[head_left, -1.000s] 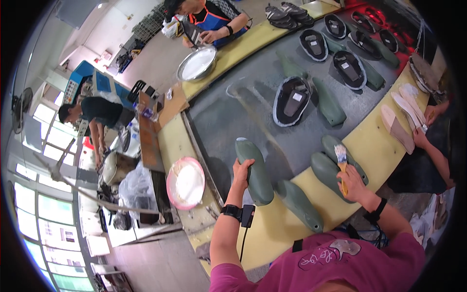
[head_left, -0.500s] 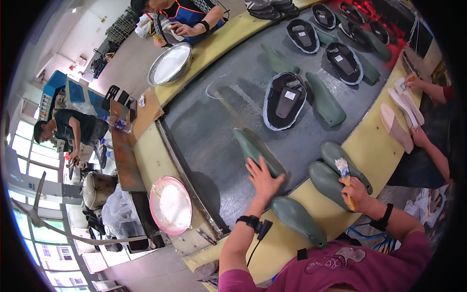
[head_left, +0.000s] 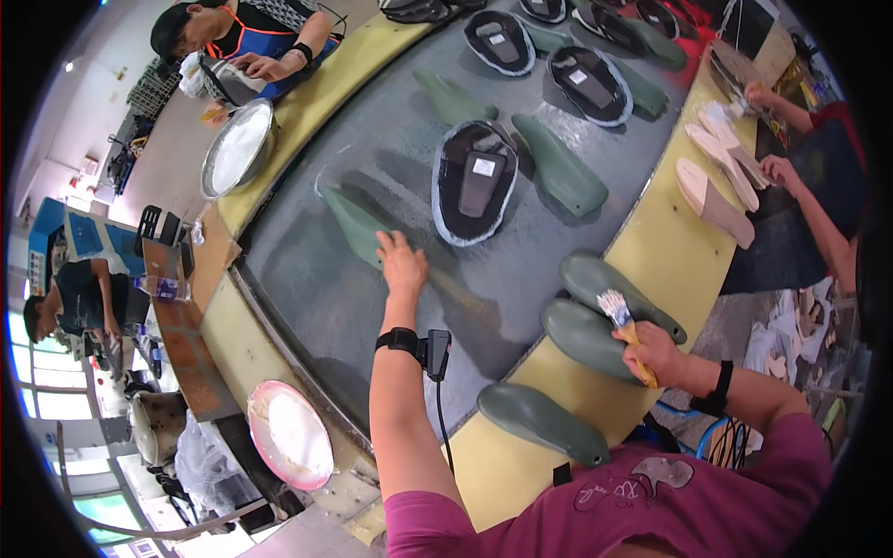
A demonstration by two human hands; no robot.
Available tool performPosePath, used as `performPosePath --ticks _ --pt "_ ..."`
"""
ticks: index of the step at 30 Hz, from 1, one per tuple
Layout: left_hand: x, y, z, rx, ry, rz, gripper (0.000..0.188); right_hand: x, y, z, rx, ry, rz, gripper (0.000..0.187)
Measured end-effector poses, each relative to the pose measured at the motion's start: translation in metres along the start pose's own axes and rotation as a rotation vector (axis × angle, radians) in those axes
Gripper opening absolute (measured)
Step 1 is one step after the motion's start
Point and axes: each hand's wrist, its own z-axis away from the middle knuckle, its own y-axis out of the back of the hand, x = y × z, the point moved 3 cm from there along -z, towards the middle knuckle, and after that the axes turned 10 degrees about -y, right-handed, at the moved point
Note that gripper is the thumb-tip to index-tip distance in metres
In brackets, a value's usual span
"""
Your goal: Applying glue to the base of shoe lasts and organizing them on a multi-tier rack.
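Observation:
A green shoe last [head_left: 352,223] lies on the grey work surface, and my left hand [head_left: 404,268] is at its near end. The fingers are stretched out and touch or nearly touch it, without wrapping round it. My right hand [head_left: 657,355] grips a paintbrush [head_left: 626,321] by its yellow handle, white-coated bristles pointing up and away. Beneath the brush is a second green last [head_left: 588,337] on the yellow table edge, partly covered by that hand. Another last [head_left: 621,290] lies just beyond it, and one more last [head_left: 539,420] sits closer to me on the left.
A dark shoe upper [head_left: 474,209] stands mid-surface beside a green last [head_left: 558,167]; several more uppers and lasts lie farther off. A pink-rimmed basin [head_left: 265,456] of white paste is at left, a metal bowl [head_left: 219,177] beyond. Co-workers' hands handle pale insole-shaped pieces [head_left: 712,200] at right.
My left hand and the green last by it have moved farther away and left across the surface. The brush stays in my right hand. The whole view has shifted.

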Motion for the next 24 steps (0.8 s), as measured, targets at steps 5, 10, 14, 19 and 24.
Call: performPosePath --ticks 5,10,14,19,24 --pt "0.082 0.035 0.111 0.110 -0.216 0.538 0.038 0.003 -0.002 0.010 0.123 0.058 0.037 0.024" --pt "0.166 0.076 0.264 -0.127 0.247 0.596 0.054 -0.001 -0.010 0.011 0.123 0.020 0.036 0.026" --pt "0.241 0.076 0.311 -0.139 0.087 0.263 0.070 -0.013 -0.012 0.009 0.148 0.084 0.058 0.025" --pt "0.211 0.058 0.331 0.043 0.228 0.721 0.075 -0.005 -0.016 0.008 0.112 0.078 0.054 0.026" --pt "0.159 0.057 0.367 0.213 0.415 1.004 0.054 -0.011 -0.017 0.002 0.113 0.112 0.040 0.029"
